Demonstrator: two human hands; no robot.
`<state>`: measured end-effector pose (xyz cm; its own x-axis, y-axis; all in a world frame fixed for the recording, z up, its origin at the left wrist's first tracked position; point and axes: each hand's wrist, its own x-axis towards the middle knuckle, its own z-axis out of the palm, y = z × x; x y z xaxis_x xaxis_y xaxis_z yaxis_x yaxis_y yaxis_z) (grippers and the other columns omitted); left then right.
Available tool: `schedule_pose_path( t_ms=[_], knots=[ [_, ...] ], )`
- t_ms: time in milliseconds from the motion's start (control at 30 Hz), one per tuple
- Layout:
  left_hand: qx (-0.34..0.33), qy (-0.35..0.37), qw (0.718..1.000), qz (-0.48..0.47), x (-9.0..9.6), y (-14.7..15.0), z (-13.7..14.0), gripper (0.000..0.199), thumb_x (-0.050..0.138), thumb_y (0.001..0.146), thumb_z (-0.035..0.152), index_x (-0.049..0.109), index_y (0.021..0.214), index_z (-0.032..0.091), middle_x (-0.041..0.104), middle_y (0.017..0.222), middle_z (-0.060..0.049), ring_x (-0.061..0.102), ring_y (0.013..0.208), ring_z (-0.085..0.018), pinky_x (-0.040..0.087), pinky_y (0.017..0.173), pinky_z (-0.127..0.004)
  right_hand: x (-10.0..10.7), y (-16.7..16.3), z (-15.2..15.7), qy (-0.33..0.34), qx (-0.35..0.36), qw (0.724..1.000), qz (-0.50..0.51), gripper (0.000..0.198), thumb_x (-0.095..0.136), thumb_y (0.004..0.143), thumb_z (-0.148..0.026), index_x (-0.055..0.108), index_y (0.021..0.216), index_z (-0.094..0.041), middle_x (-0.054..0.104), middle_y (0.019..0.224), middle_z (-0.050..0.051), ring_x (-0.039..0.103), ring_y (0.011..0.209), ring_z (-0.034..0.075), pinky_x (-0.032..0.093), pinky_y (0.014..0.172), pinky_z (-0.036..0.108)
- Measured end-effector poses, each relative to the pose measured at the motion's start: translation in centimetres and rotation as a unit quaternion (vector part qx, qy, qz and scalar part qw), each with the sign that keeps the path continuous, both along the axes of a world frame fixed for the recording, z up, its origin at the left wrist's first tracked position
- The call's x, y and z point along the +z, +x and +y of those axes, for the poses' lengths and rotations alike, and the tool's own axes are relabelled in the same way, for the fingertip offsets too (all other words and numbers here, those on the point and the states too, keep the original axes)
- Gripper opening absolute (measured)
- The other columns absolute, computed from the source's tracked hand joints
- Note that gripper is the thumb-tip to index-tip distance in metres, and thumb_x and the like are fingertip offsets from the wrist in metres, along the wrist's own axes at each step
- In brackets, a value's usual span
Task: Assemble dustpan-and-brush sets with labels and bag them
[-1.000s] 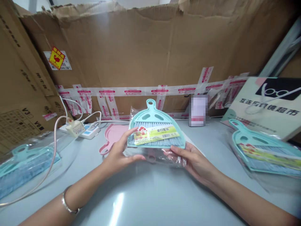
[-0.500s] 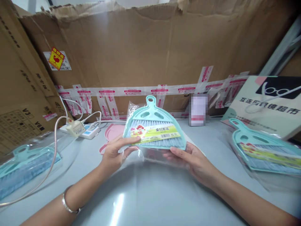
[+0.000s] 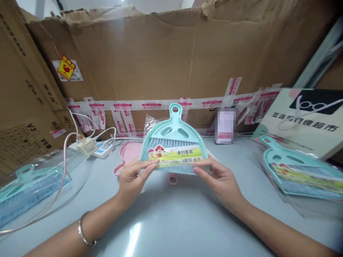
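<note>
A mint-green dustpan and brush set (image 3: pixel 175 134) in clear plastic wrap is held upright above the table, its looped handle pointing up. A printed label (image 3: pixel 174 154) with red mushrooms crosses its blue bristles. My left hand (image 3: pixel 135 175) pinches the lower left corner, thumb and forefinger closed on the label's edge. At the lower right corner, my right hand (image 3: pixel 221 176) grips the set the same way. Behind it lies a pink dustpan (image 3: pixel 130 155), mostly covered, with a pink handle loop (image 3: pixel 173 178) showing underneath.
Wrapped mint-green sets lie at the left (image 3: pixel 32 189) and right (image 3: pixel 302 167). A power strip (image 3: pixel 103 149) with plugs and a trailing cable (image 3: pixel 64 171) is at the back left. A blurred phone-like object (image 3: pixel 225 125) and a paper bag (image 3: pixel 300 121) stand before a large carton (image 3: pixel 160 53).
My right hand has shifted so its fingers pinch the set's front corner. The set has risen slightly and tilted, and the pink handle loop below it now shows.
</note>
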<state>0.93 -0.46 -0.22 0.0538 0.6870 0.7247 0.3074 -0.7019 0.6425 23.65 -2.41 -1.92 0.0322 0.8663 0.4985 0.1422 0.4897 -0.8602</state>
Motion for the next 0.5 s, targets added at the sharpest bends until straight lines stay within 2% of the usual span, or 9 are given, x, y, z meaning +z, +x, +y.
schedule_pose_path(
  t_ms=[33, 100, 167, 200, 267, 333, 400, 500],
  knots=[
    [-0.010, -0.001, 1.000, 0.004, 0.0, 0.1, -0.1, 0.016, 0.064, 0.075, 0.017, 0.073, 0.082, 0.029, 0.074, 0.080, 0.002, 0.066, 0.068, -0.014, 0.055, 0.062, -0.025, 0.1, 0.0, 0.1, -0.002, -0.028, 1.000, 0.007, 0.014, 0.062, 0.076, -0.034, 0.067, 0.068, -0.023, 0.062, 0.080, 0.002, 0.061, 0.082, 0.018, 0.052, 0.078, 0.035],
    [-0.021, -0.004, 1.000, 0.010, -0.1, 0.3, -0.2, 0.020, 0.059, 0.079, 0.018, 0.072, 0.089, 0.029, 0.073, 0.082, 0.002, 0.065, 0.069, -0.013, 0.054, 0.063, -0.025, 0.2, 0.0, 0.2, -0.005, -0.068, 0.998, 0.019, 0.020, 0.061, 0.076, -0.037, 0.066, 0.063, -0.022, 0.062, 0.071, 0.002, 0.060, 0.073, 0.017, 0.053, 0.072, 0.033],
    [-0.023, -0.015, 1.000, 0.002, -0.3, 0.6, -0.1, 0.029, 0.054, 0.082, 0.018, 0.065, 0.107, 0.031, 0.071, 0.095, 0.000, 0.065, 0.074, -0.013, 0.054, 0.066, -0.025, 0.1, -0.2, 0.3, -0.008, -0.086, 0.996, 0.036, 0.015, 0.063, 0.075, -0.036, 0.070, 0.080, -0.024, 0.066, 0.084, 0.003, 0.061, 0.083, 0.019, 0.053, 0.076, 0.034],
    [-0.027, -0.026, 0.999, -0.011, -0.4, 0.8, -0.1, 0.039, 0.054, 0.083, 0.019, 0.056, 0.119, 0.032, 0.069, 0.103, -0.001, 0.064, 0.079, -0.014, 0.055, 0.069, -0.026, 0.0, -0.3, 0.3, -0.006, -0.085, 0.995, 0.052, 0.022, 0.063, 0.075, -0.035, 0.068, 0.094, -0.026, 0.067, 0.095, 0.003, 0.061, 0.091, 0.019, 0.052, 0.080, 0.035],
    [-0.045, -0.055, 0.996, -0.045, -0.5, 1.1, 0.0, 0.068, 0.058, 0.081, 0.019, 0.026, 0.139, 0.035, 0.062, 0.116, -0.004, 0.062, 0.092, -0.016, 0.054, 0.078, -0.029, -0.2, -0.6, 0.2, 0.003, -0.063, 0.994, 0.086, 0.051, 0.063, 0.077, -0.032, 0.049, 0.126, -0.032, 0.062, 0.113, 0.003, 0.058, 0.102, 0.018, 0.050, 0.087, 0.035],
    [-0.057, -0.089, 0.993, -0.060, -0.5, 1.3, 0.0, 0.095, 0.066, 0.075, 0.020, 0.001, 0.142, 0.036, 0.055, 0.122, -0.006, 0.058, 0.104, -0.019, 0.052, 0.086, -0.033, -0.4, -0.9, 0.1, 0.011, -0.026, 0.994, 0.106, 0.075, 0.060, 0.079, -0.031, 0.018, 0.141, -0.035, 0.061, 0.115, 0.003, 0.060, 0.099, 0.016, 0.051, 0.087, 0.036],
    [-0.037, -0.106, 0.993, -0.042, -0.6, 1.5, 0.0, 0.106, 0.073, 0.068, 0.022, -0.003, 0.141, 0.036, 0.047, 0.130, -0.007, 0.051, 0.115, -0.024, 0.049, 0.092, -0.036, -0.4, -1.4, -0.3, 0.003, -0.009, 0.995, 0.098, 0.087, 0.058, 0.081, -0.032, -0.003, 0.142, -0.036, 0.062, 0.112, 0.004, 0.062, 0.093, 0.016, 0.052, 0.083, 0.038],
    [0.016, -0.100, 0.995, -0.015, -0.8, 1.7, 0.0, 0.106, 0.077, 0.062, 0.024, 0.006, 0.141, 0.037, 0.027, 0.145, -0.006, 0.038, 0.127, -0.028, 0.043, 0.100, -0.038, -0.2, -2.2, -0.7, -0.030, -0.043, 0.998, 0.047, 0.104, 0.070, 0.069, -0.036, -0.004, 0.142, -0.036, 0.052, 0.127, 0.007, 0.054, 0.111, 0.023, 0.047, 0.092, 0.044]
  ],
)
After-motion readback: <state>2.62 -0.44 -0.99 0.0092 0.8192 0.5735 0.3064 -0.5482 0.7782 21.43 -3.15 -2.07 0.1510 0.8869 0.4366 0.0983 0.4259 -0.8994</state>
